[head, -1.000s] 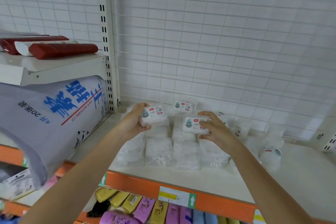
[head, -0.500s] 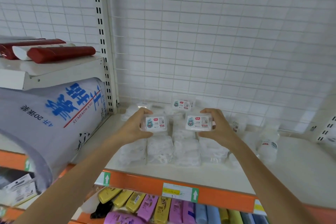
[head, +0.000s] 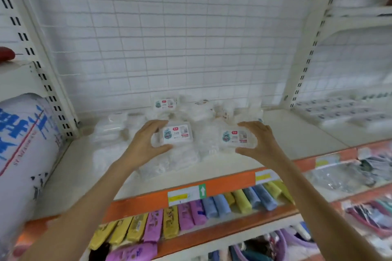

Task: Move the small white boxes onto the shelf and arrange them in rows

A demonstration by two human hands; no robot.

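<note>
Cream shelf [head: 286, 133], smooth board with orange front lip; blurred heap of clear-wrapped white boxes [head: 182, 159] at centre. Left hand [head: 146, 142] grip pinches labelled box [head: 177, 134]; right hand [head: 257, 140] grip pinches second box [head: 235, 136]. Both long axes run left-right, just above the heap; hands equally near.

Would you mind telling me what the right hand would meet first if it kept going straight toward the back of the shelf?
Probably the loose white boxes heaped just beyond the right hand, which grips a labelled box; depth is unclear.
</note>
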